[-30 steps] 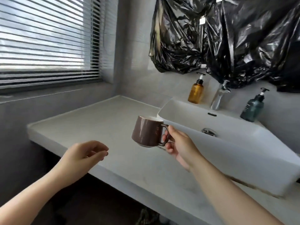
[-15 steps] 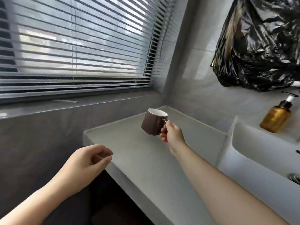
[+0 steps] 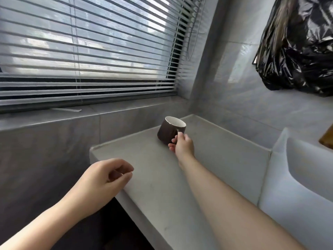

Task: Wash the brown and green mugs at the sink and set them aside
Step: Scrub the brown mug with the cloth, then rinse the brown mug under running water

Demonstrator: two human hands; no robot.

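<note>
One brown mug [image 3: 166, 131], handle [image 3: 178, 132] mostly hidden

Brown mug [image 3: 167, 132]: glazed ceramic, glossy, white inside. Surface [image 3: 155, 170]: matt pale stone, smooth. Sink [image 3: 281, 186]: white, satin finish. Black bag [image 3: 297, 51]: crinkled shiny plastic. Wall tiles [image 3: 239, 69]: polished, reflective.

The handle of the brown mug [image 3: 166, 131] is mostly covered by the fingers of the right hand [image 3: 182, 144], and whether its base touches the countertop [image 3: 162, 177] cannot be told. The sink [image 3: 281, 159] is cut off by the right edge, where only 1 corner of an amber bottle [image 3: 327, 140] is seen. The black plastic bag [image 3: 297, 51] is cropped at top and right. What lies behind the blind [image 3: 90, 51] is blurred.
</note>
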